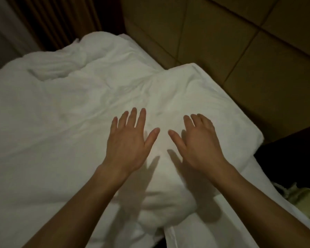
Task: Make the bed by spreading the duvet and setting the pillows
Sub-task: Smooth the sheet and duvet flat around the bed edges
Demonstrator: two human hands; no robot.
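Both your hands lie flat and spread, gripping nothing: left hand (131,140), then right hand (198,142), side by side on the pillow (195,97). The pillow's long side runs along the headboard (249,51); the rumpled duvet (52,108) spreads leftward, nearer your left.

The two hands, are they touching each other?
Apart. The head view shows white duvet plainly between the thumb tips of the left hand and the right hand, both spread flat over it.
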